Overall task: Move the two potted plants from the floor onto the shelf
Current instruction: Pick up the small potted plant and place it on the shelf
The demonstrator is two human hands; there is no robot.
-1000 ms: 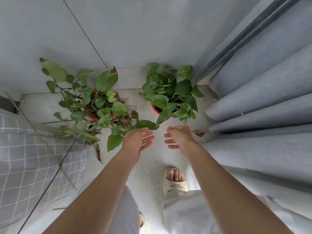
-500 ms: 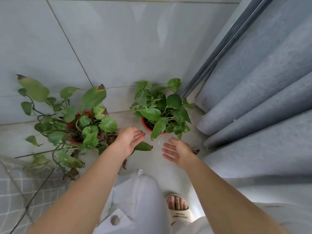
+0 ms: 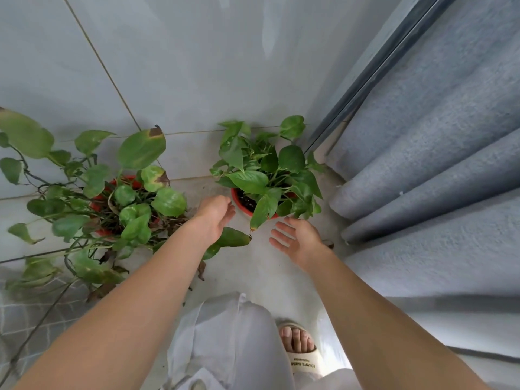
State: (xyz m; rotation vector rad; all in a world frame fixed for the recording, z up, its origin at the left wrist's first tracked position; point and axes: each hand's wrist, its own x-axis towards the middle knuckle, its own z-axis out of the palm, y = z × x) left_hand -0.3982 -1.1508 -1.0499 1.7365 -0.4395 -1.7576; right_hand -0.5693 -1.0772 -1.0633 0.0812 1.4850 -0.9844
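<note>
Seen from above, two potted plants stand on the floor [image 3: 253,266]: a compact one [image 3: 264,178] at frame centre, a trailing one [image 3: 123,204] at left. The left hand [image 3: 213,218] and right hand [image 3: 298,240], fingers apart and empty, flank the compact plant's red pot. Neither plant is lifted; no shelf is visible.

Bare floor [image 3: 253,266] lies open between the two potted plants, wide enough for a hand. The smaller plant [image 3: 267,175] is hemmed by the tiled wall [image 3: 183,80] behind and the curtain [image 3: 436,164] at the floor's right edge; drooping leaves overhang its pot's near rim.
</note>
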